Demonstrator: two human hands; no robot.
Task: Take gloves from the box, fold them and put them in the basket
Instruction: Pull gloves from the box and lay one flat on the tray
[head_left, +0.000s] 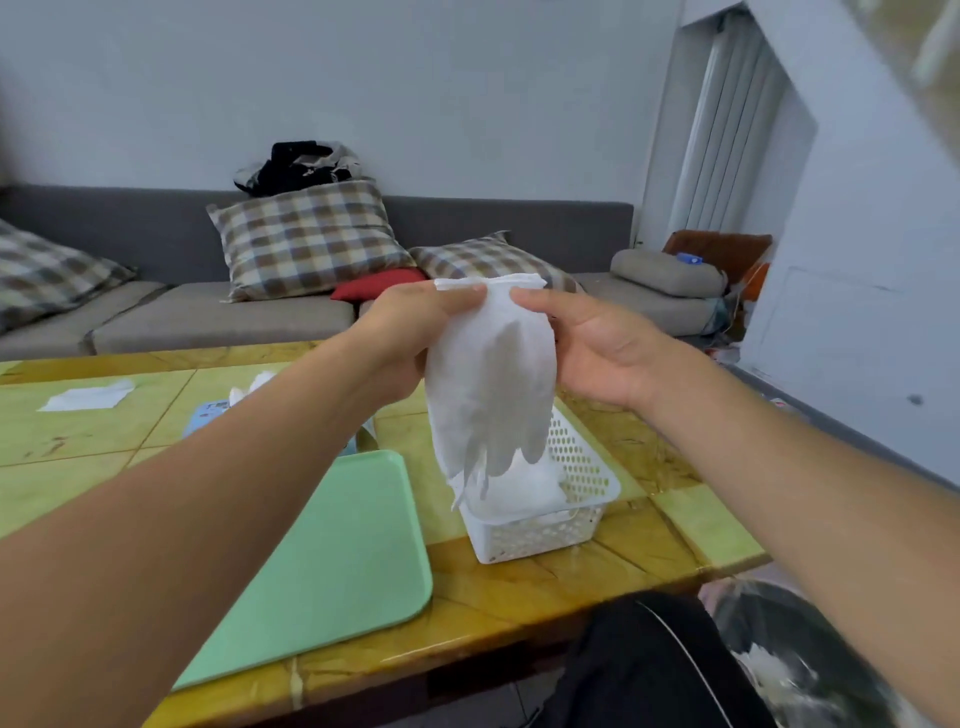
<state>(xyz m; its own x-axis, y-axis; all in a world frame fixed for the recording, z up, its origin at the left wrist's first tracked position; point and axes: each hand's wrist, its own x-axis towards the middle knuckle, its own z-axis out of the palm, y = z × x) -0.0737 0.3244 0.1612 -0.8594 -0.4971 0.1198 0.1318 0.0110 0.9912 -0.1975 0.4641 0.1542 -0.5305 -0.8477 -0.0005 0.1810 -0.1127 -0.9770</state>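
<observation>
White translucent glove (488, 384) hangs cuff-up, fingers down, pinched by both hands.

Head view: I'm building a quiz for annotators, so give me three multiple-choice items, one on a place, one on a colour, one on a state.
1. Where does the white basket stand?
A. on the sofa
B. on the table, right of the tray
C. on the floor

2. What colour is the tray?
A. light green
B. red
C. black

3. How is the glove held?
A. lying flat on the tray
B. hanging from one hand alone
C. pinched at its cuff by both hands, fingers hanging down

Key: 1 B, the basket sits on the table beside the tray. 2 A, its surface is mint green. 3 C, the left hand and right hand pinch the top edge.
</observation>
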